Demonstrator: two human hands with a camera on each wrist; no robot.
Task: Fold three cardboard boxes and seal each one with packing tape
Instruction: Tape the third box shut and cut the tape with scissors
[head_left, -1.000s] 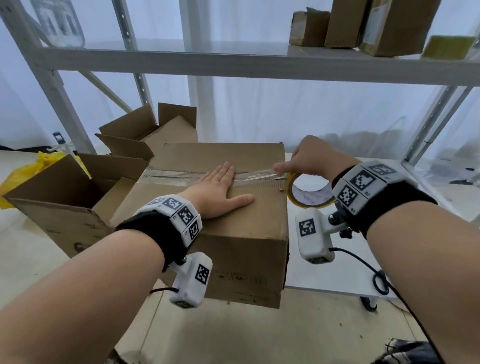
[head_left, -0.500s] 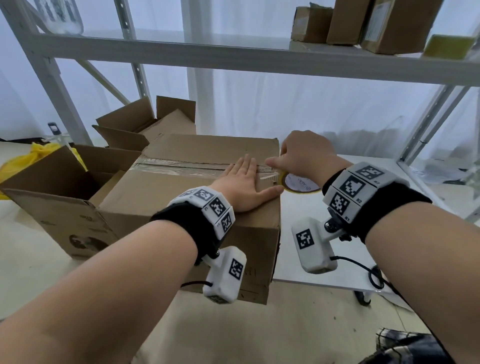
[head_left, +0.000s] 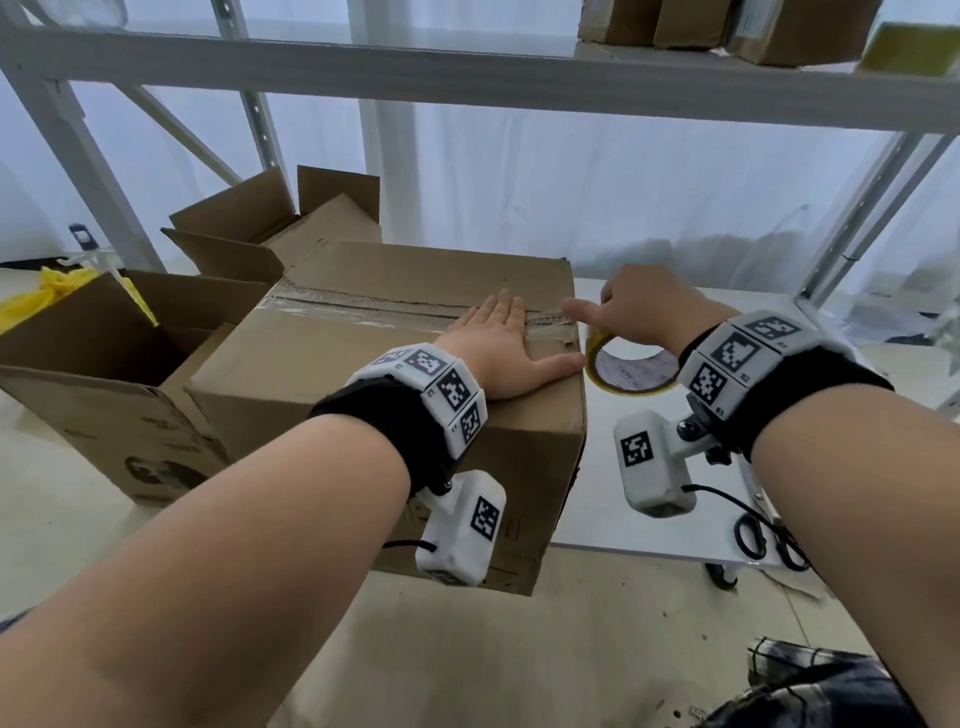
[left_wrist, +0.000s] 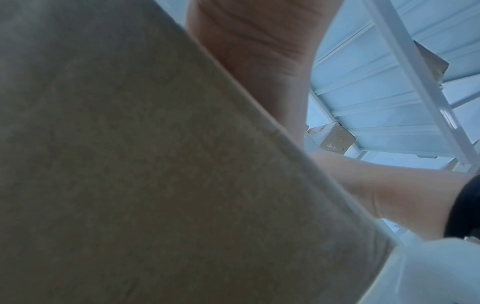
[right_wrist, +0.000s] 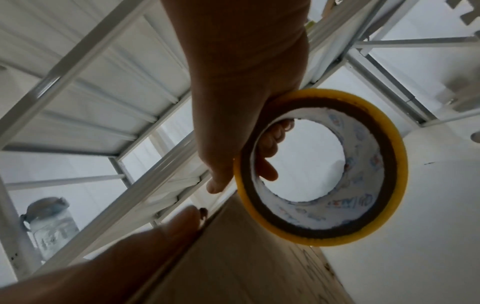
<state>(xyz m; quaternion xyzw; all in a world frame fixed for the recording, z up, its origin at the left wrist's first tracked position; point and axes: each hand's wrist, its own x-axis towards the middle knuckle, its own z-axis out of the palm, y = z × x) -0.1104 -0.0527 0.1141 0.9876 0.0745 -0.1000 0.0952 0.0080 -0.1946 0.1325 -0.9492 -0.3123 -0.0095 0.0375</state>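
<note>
The left hand (head_left: 506, 347) lies spread flat on the closed box (head_left: 363, 374), under its palm. The right hand's (head_left: 641, 312) grip curls round the tape roll (head_left: 631, 371), just past the box edge.

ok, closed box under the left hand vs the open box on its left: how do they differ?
The closed box has its top flaps folded flat; the open box has flaps standing up, its inside showing. A tape strip runs along the closed box's seam; no tape shows on the open box. The left hand presses flat on the closed box; no hand touches the open one. Both are plain brown cardboard.
</note>
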